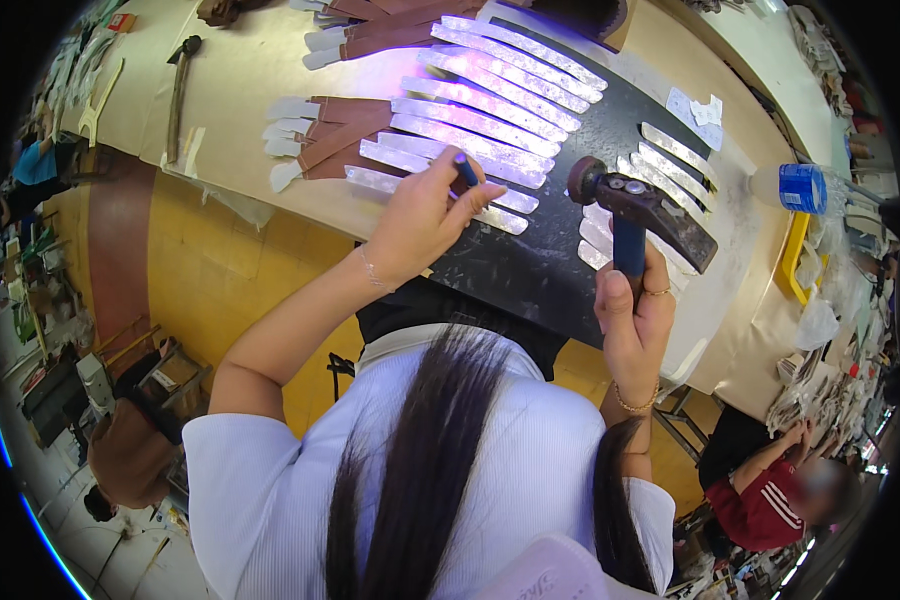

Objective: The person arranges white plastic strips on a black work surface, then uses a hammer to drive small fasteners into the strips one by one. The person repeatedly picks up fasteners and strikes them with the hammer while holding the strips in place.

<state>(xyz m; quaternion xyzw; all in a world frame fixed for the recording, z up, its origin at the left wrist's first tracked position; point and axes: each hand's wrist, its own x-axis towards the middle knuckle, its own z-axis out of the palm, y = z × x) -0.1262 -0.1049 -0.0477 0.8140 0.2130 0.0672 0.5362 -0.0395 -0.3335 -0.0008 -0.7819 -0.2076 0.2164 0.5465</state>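
My left hand (415,225) pinches a short dark-blue rod-shaped tool (465,168), slanting over the strips; its lower tip is hard to make out. In my right hand (635,325) is a hammer (660,215), gripped by its blue handle and raised with its dark metal head above the work surface. Several pale, shiny strips (470,128) lie side by side on a black board (490,268), below and beyond my left hand. Brown strips with whitish ends (348,145) adjoin them on the left. More pale strips (675,150) rest beyond the hammer.
A second hammer (178,100) lies on the table (240,150) at the far left. A blue-labelled bottle (802,188), a yellow object (792,258) and crumpled plastic (818,325) stand at the right. A person in red (760,510) works at lower right.
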